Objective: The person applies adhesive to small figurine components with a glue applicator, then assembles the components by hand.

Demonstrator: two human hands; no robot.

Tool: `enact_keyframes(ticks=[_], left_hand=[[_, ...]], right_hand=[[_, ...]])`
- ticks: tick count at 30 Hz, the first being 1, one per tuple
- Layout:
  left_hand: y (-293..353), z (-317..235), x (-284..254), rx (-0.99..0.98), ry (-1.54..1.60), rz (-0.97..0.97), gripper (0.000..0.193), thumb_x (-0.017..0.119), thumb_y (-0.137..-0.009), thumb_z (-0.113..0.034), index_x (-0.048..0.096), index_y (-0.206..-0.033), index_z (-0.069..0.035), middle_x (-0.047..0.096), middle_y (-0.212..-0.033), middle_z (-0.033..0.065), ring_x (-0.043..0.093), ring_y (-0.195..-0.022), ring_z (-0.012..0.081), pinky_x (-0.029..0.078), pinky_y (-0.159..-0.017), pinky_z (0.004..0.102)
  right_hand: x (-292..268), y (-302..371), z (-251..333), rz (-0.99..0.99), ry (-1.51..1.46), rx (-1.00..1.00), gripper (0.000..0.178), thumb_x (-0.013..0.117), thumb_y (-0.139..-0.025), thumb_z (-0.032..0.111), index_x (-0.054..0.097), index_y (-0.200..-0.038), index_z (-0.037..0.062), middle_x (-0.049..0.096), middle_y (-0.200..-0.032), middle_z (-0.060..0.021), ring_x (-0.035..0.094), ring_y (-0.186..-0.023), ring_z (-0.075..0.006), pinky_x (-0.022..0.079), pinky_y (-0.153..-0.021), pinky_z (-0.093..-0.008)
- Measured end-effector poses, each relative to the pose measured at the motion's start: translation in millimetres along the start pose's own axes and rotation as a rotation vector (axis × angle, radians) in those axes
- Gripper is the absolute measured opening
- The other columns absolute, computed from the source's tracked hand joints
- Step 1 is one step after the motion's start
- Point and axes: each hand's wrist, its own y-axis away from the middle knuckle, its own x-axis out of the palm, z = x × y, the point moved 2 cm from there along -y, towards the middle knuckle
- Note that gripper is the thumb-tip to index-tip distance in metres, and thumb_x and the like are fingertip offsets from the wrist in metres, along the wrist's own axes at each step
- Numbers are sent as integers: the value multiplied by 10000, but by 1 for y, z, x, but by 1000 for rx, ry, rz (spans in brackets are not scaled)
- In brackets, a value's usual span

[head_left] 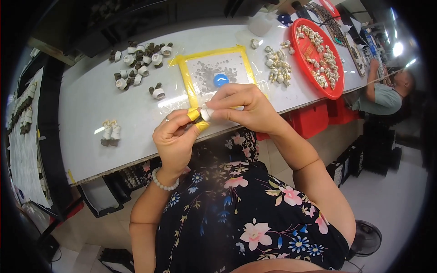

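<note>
Above the table's near edge, my left hand [174,136] and my right hand [250,108] meet fingertip to fingertip. Between them is a small white piece [206,113] with a dark part on its left side. Yellow tape wraps the thumb and a finger of my left hand, which pinch the dark side. My right thumb and fingers are closed on the white side; the fingers partly hide it. Just beyond lies a sheet edged with yellow tape [189,86], covered in grey spots, with a round blue cap [221,80] on it.
Several dark-and-white pieces [143,70] are spread at the back left. Two joined figures [110,132] lie at the left. White-and-gold pieces [277,67] sit beside a red basin [302,68] holding more. A translucent container [260,25] stands behind. Another person [387,98] sits far right.
</note>
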Motion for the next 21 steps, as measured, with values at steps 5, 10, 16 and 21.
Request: enact_keyframes(ticks=[5,10,16,21], left_hand=[[-3,1,-1,-11,99,48,230,603,-766,158,602,-987,91,551,-1077,105,590,-930,147,500,-816,239],[4,-11,-16,-76,42,90,253,585,-760,165,577,-1000,84,541,-1089,117,580,-991,185,496,-860,290],[31,-41,-61,448,-942,-114,235,676,-689,111,614,-898,22,594,-979,170,598,-877,295,504,-763,329],[38,-40,-96,536,-1200,-175,250,679,-644,116,603,-863,24,583,-993,158,564,-900,339,476,-777,396]], right_hand=[[2,1,-8,35,-73,-2,200,705,-745,19,689,-942,-10,661,-839,-94,618,-783,-172,473,-699,-269],[-11,-1,-8,129,-5,-31,191,692,-759,28,682,-948,1,668,-889,-98,631,-825,-194,483,-755,-282],[-101,-30,-45,-275,864,-115,254,605,-756,-50,645,-997,21,629,-1078,-107,591,-1000,-283,476,-850,-329],[-109,-42,-59,-133,1044,-156,239,566,-746,-50,655,-961,4,629,-1051,-125,592,-942,-301,480,-813,-366]])
